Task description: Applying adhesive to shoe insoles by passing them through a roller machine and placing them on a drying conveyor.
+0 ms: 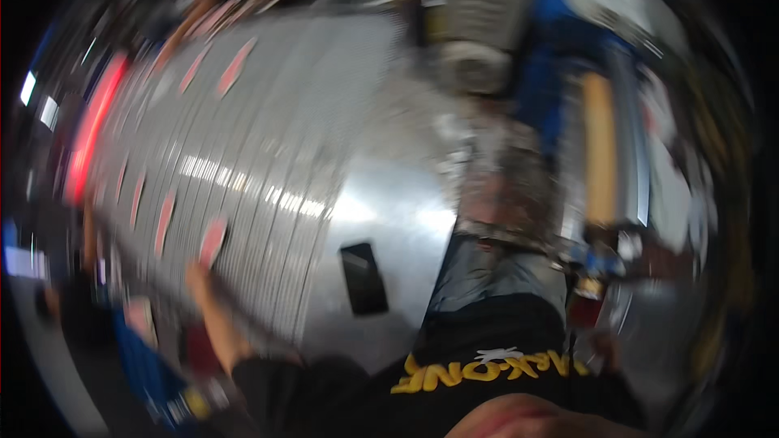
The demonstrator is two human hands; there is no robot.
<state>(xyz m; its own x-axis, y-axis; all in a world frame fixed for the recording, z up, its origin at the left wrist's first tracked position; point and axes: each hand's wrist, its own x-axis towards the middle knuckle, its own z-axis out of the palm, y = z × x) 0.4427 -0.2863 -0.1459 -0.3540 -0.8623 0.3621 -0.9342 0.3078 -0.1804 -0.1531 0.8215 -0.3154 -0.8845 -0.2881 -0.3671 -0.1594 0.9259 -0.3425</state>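
Note:
My left hand [197,274] reaches out over the slatted metal conveyor [268,146], at the near end of a flat, elongated pinkish-red piece with a pale edge [213,242]. The two appear to touch, but motion blur smears the fingers, so a grip cannot be made out. The piece has roughly the outline of a shoe sole. My right hand [602,350] is low at my right side, blurred and dim, with its fingers indistinct. Beside the slats, a black phone [363,278] lies on a smooth metal plate [398,219] in front of me.
Similar pinkish pieces [165,223] lie spaced along the conveyor, with two more [235,67] farther off. Other people's arms [182,32] reach in at the far side. A grey machine housing [479,24] stands ahead, and a long tan bar [600,146] is at right.

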